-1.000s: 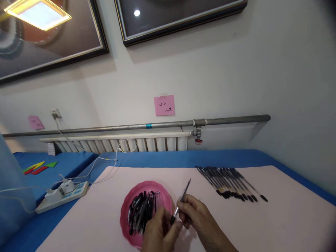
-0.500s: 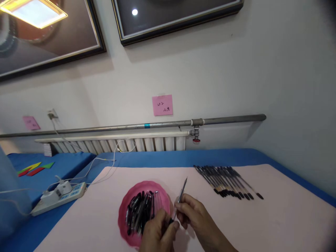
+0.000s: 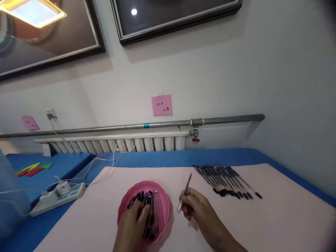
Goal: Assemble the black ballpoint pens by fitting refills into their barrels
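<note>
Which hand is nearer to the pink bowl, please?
Left. The left hand is over the bowl; the right hand is apart from it, to its right, holding a pen.

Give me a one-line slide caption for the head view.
Right hand holding a pen, left hand over pen parts in a pink bowl.

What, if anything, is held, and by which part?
Right hand: a pen, near its middle. Left hand, at the pink bowl: cannot tell if it holds anything.
</note>
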{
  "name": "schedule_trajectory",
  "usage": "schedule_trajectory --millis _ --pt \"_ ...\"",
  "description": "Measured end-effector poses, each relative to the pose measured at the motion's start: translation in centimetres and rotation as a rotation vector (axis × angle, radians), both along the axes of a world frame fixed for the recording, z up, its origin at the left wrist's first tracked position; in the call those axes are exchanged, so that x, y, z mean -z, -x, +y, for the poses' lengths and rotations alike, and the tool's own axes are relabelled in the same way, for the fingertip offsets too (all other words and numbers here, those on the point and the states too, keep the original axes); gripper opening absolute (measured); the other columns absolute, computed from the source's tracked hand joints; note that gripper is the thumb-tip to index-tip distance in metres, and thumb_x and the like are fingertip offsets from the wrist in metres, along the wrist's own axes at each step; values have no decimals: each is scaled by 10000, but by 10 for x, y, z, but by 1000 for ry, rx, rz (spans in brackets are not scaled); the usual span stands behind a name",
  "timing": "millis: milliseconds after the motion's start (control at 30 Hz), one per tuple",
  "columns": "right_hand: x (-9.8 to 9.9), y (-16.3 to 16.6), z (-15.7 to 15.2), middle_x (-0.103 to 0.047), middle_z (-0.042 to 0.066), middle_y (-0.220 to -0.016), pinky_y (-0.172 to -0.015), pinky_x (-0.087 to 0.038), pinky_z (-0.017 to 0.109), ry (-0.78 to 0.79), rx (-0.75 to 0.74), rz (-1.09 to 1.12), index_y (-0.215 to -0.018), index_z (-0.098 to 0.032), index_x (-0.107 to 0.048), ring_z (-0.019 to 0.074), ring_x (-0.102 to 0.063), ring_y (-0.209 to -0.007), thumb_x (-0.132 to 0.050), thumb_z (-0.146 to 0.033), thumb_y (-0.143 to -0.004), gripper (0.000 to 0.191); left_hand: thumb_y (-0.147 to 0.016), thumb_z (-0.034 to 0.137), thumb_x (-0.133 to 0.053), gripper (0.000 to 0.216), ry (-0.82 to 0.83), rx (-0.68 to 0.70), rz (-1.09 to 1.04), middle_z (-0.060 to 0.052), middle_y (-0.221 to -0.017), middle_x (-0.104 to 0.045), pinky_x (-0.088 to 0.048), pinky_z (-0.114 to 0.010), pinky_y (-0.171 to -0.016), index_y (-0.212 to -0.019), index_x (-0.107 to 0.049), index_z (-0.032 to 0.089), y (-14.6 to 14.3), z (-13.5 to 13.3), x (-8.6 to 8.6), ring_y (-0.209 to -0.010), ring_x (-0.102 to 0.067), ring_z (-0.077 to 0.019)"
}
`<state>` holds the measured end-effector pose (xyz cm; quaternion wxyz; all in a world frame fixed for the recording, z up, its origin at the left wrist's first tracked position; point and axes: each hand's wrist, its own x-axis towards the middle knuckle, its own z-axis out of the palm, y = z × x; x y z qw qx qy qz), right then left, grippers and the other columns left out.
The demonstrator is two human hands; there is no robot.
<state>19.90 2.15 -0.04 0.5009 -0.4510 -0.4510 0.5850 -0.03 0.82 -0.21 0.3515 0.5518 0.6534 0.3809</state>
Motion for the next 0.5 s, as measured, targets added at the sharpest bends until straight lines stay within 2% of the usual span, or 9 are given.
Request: schedule_trajectory --millis 67,133,200,267,367,433,500 --pt "-1 2 -3 -478 -54 -482 -468 -311 233 32 -50 -78 -591 -208 -454 100 -421 -461 -474 -224 -715 127 -709 383 -584 185 -25 -88 228 -18 -615 -605 -338 -284 -589 -739 -604 202 12 4 3 -594 -540 -188" --pt "-3 7 -9 -477 -62 -450 -440 -273 223 56 -123 -146 -574 -211 -447 90 -395 -422 -464 -186 -690 120 -715 381 -578 304 -36 -134 238 -47 -729 -650 -370 -311 -646 -955 -612 199 15 5 3 -689 -581 -225" --pt "-5 13 -15 -472 -70 -434 -431 -250 218 55 -208 -188 -562 -213 -443 81 -375 -405 -455 -151 -657 114 -735 422 -561 365 -64 -98 60 -43 -758 -647 -395 -301 -653 -1021 -602 199 8 2 0 -713 -585 -213" --pt "-7 18 -21 -455 -76 -437 -430 -240 217 48 -288 -206 -555 -216 -438 81 -381 -412 -436 -121 -616 113 -739 492 -553 377 -7 8 -235 8 -631 -577 -377 -249 -532 -963 -621 197 -3 -3 -5 -559 -521 -146" --pt "-12 23 -29 -401 -78 -470 -432 -205 226 55 -423 -328 -552 -220 -413 90 -373 -454 -428 -104 -580 121 -676 581 -600 454 171 146 -640 101 -468 -347 -166 -190 -361 -882 -613 177 -20 -8 -8 -362 -226 -42" --pt "-17 25 -34 -356 -78 -496 -440 -183 238 43 -485 -458 -546 -220 -389 93 -328 -484 -440 -102 -583 134 -634 576 -651 466 219 174 -790 124 -442 -286 -98 -182 -350 -846 -599 165 -27 -9 -7 -352 -145 -20" --pt "-23 24 -38 -326 -76 -505 -450 -185 243 11 -493 -542 -533 -219 -365 96 -300 -497 -442 -99 -595 156 -611 542 -691 436 208 170 -858 128 -419 -290 -112 -173 -342 -786 -587 157 -29 -8 -4 -342 -157 -14"
